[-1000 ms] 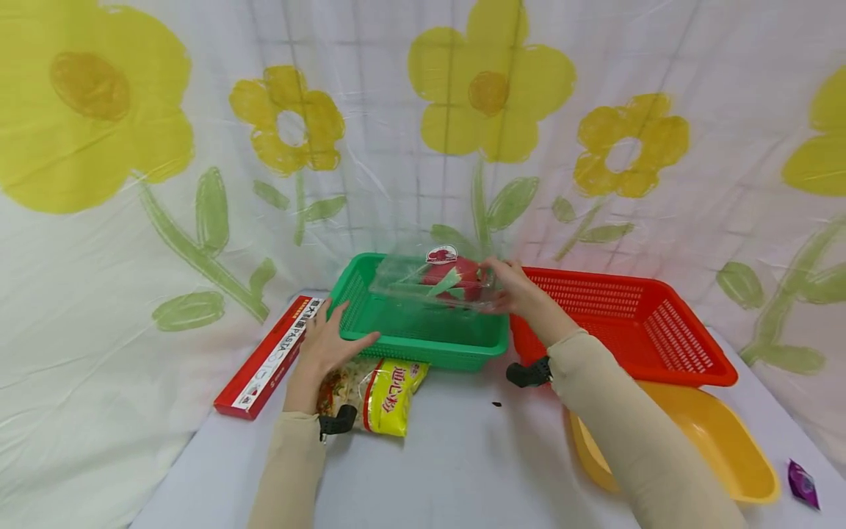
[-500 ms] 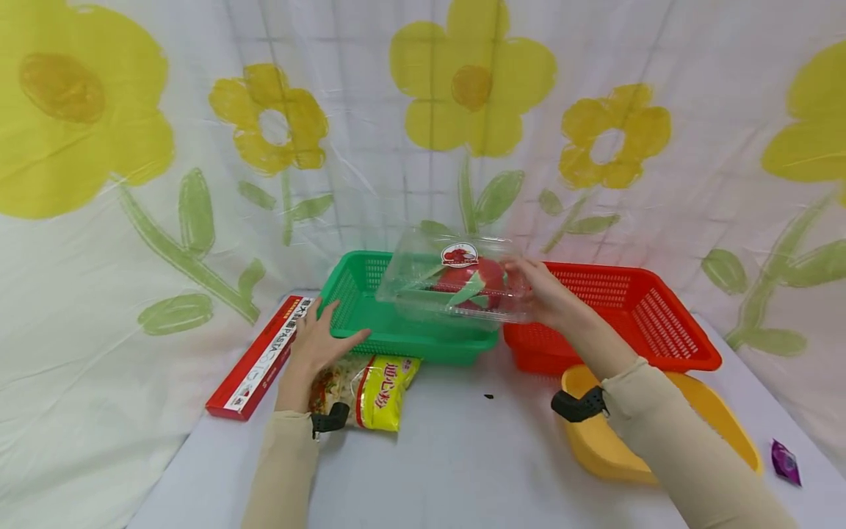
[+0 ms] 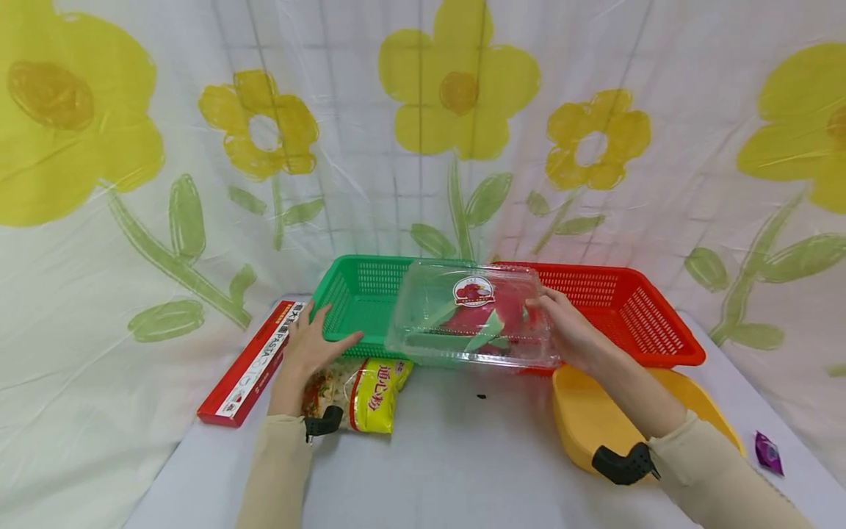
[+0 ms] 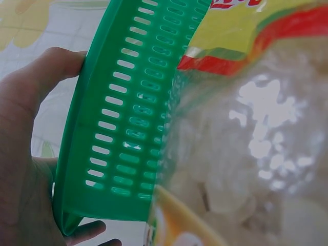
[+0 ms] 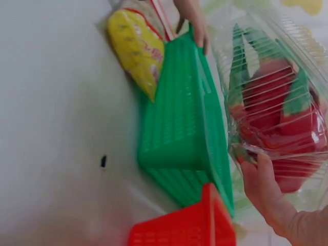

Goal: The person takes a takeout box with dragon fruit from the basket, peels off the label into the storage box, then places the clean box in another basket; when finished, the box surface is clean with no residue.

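Note:
My right hand (image 3: 573,328) grips the right end of a clear plastic box (image 3: 423,301). Red dragon fruit (image 5: 269,92) with green scales shows through the lid, which bears a round label. The box hangs above the right part of a green basket (image 3: 360,312) and hides some of it. At the basket's left corner is my left hand (image 3: 309,345), fingers spread and thumb out over the front side. In the left wrist view the thumb touches the rim, while the other fingers are partly hidden behind the corner.
A yellow-ended pasta bag (image 3: 374,397) lies against the basket's front, and a red pasta box (image 3: 247,367) is at its left. A red basket (image 3: 624,312), a yellow tub (image 3: 588,419) and a small purple packet (image 3: 768,453) stand to the right. A patterned curtain (image 3: 370,147) hangs behind.
My right hand has lifted the box of dragon fruit out of the green basket and brought it right and nearer to me. My left hand has stayed at the basket's corner.

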